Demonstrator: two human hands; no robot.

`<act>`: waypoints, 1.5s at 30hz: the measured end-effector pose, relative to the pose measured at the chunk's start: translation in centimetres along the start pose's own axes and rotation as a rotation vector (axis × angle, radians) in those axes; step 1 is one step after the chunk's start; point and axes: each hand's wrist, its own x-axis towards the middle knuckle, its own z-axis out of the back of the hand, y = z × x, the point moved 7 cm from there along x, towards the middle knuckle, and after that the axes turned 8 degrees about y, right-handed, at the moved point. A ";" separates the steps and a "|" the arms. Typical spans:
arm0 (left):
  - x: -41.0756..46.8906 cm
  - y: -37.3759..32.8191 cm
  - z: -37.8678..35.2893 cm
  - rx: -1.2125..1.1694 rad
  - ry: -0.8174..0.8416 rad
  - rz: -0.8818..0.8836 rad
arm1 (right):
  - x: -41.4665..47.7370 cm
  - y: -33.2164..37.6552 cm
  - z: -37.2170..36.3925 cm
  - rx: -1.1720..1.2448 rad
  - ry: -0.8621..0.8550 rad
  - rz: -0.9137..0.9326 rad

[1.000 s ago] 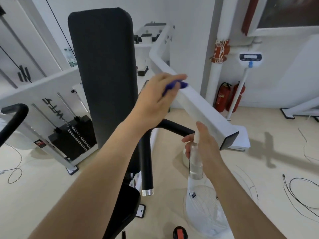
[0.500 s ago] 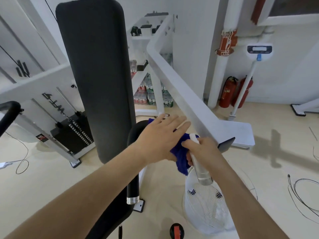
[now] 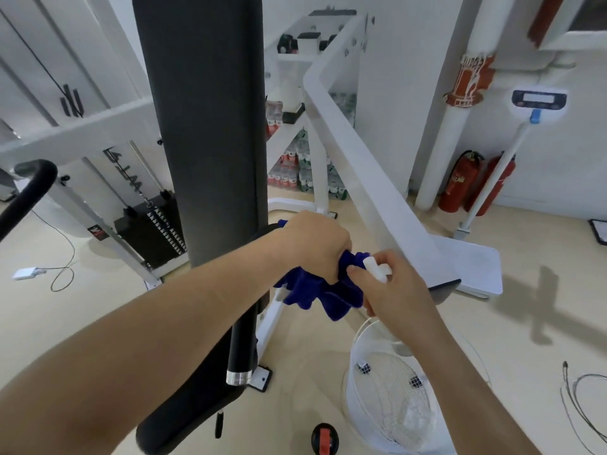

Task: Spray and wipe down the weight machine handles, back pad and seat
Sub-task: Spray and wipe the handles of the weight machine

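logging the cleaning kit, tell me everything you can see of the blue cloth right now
The blue cloth is deep blue, soft and fuzzy, like microfibre. It is bunched up, with crumpled folds hanging loose below. The left hand grips its upper part, seemingly against the top bend of the black handle. The right hand, holding the spray bottle, touches its right edge. Part is hidden under the hands.
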 end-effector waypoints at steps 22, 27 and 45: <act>-16.0 -0.6 -16.8 -1.685 -0.245 0.447 | -2.6 2.5 -10.7 0.318 0.195 -0.143; -19.1 0.0 -17.1 -1.169 -0.140 0.395 | -4.1 1.4 -12.6 0.091 0.251 -0.089; -18.4 4.1 -13.5 -1.282 -0.339 0.110 | -6.2 1.4 -3.4 0.561 -0.741 -0.082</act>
